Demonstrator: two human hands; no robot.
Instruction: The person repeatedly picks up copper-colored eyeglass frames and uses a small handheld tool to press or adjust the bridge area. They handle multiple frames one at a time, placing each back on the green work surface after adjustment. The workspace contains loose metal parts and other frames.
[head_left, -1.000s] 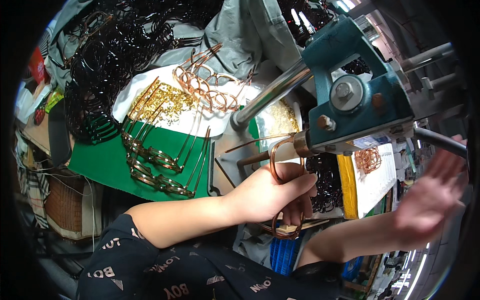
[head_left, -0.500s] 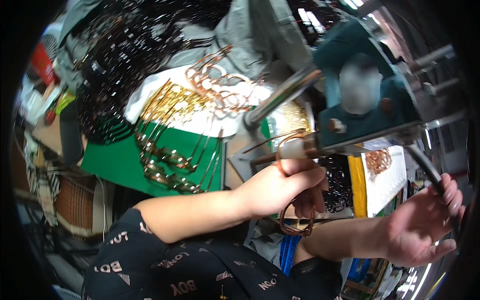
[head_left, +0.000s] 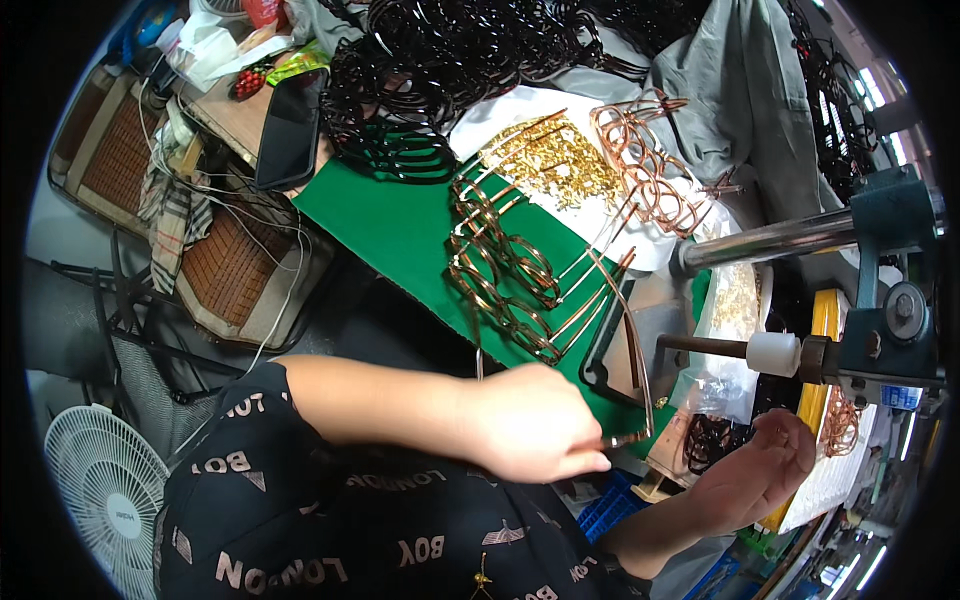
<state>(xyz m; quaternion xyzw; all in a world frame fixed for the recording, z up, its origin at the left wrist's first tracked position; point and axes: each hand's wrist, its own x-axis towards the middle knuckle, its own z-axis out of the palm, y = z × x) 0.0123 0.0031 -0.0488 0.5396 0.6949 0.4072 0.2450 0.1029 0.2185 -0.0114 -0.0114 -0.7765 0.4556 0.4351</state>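
My left hand [head_left: 540, 425] is closed on a brown eyeglass frame [head_left: 643, 385]; a long temple rises from beside the fingertips, and most of the rest is hidden by the hand. To the right, my right hand [head_left: 750, 475] is held up with loosely bent fingers and nothing visible in it. Beyond it stands a dark green bench press [head_left: 895, 325], with a metal rod and a white collar [head_left: 773, 354] pointing left. A row of brown eyeglass frames [head_left: 500, 270] lies on the green board [head_left: 385, 225], lenses and temples side by side.
Small gold parts [head_left: 560, 165] are heaped on white sheeting, with more copper-brown frames [head_left: 650, 175] beside them. Black frames [head_left: 440, 70] pile up at the back. A phone [head_left: 289, 130] rests at the board's left corner. A fan [head_left: 122, 510] and chairs [head_left: 240, 270] stand left.
The view has swung right, so the press sits farther right. My left hand has come away from the white collar with the eyeglass frame. My right hand has let go of the dark lever.
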